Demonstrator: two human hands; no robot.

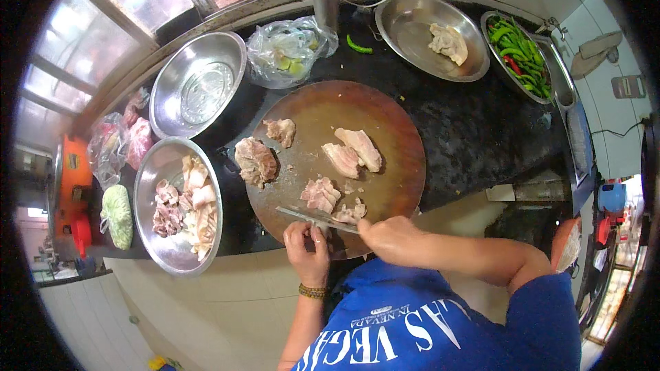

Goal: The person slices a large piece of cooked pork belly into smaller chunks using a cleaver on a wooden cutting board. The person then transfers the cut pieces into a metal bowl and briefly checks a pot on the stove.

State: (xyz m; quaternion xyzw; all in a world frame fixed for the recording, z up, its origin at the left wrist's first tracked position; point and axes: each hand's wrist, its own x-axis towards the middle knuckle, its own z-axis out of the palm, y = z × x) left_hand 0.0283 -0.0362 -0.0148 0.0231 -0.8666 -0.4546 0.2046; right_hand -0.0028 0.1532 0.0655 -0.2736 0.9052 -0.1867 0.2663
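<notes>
My right hand grips a kitchen knife, its blade pointing left across the near part of a round wooden chopping board. My left hand is at the near side of the blade with fingers bent; whether it holds a piece of meat is hidden. Just beyond the blade lie a cluster of meat slices and some small scraps. Two thicker pieces of meat rest near the board's middle. A larger lump and a smaller piece sit at its left.
Left of the board stand a steel bowl of cut meat and another steel bowl. Behind it are a plastic bag, a steel flask and a green chili. A steel basin with meat and a bowl of chilies stand right.
</notes>
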